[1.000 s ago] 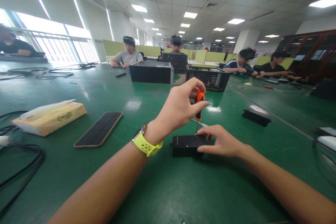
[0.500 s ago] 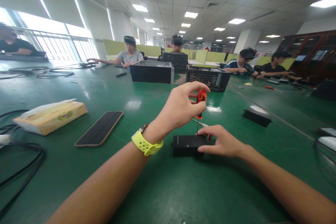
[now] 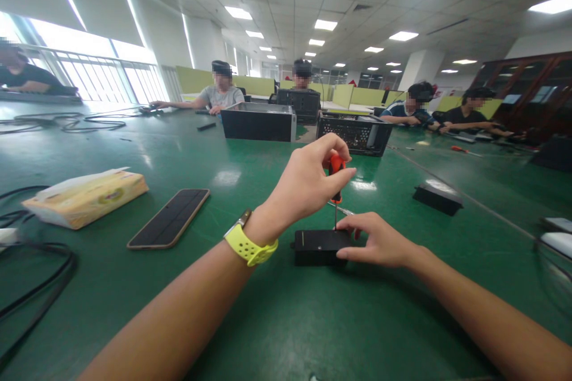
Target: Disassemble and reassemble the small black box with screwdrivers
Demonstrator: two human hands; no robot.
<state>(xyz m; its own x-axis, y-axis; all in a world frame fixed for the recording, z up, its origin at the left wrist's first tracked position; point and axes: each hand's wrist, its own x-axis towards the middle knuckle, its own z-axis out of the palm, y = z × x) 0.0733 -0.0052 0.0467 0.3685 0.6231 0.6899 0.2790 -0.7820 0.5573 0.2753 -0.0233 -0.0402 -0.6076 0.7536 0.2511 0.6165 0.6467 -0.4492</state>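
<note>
My left hand [image 3: 310, 175], with a yellow-strapped watch [image 3: 250, 242] at its wrist, is closed around the orange and black handle of a screwdriver [image 3: 336, 181]. The screwdriver stands upright, its thin shaft reaching down to the top of a small black box [image 3: 315, 247]. On the right end of that box, my right hand [image 3: 375, 241] grips with thumb in front and fingers behind. A screw shows on the box's top face. Partly hidden behind the hands lies a thin metallic object [image 3: 343, 209].
A phone [image 3: 170, 220] and a tissue pack [image 3: 89, 197] lie to the left, beside black cables [image 3: 58, 268]. Another black box [image 3: 438, 196] is at right. Two computer cases [image 3: 259, 122] stand ahead. An orange screwdriver [image 3: 465, 150] lies farther off. Several people sit around the green table [image 3: 286, 327].
My left fingers have shifted around the screwdriver handle, the thumb now stretched farther right. The handle leans slightly more left. My right hand and the black box have stayed put.
</note>
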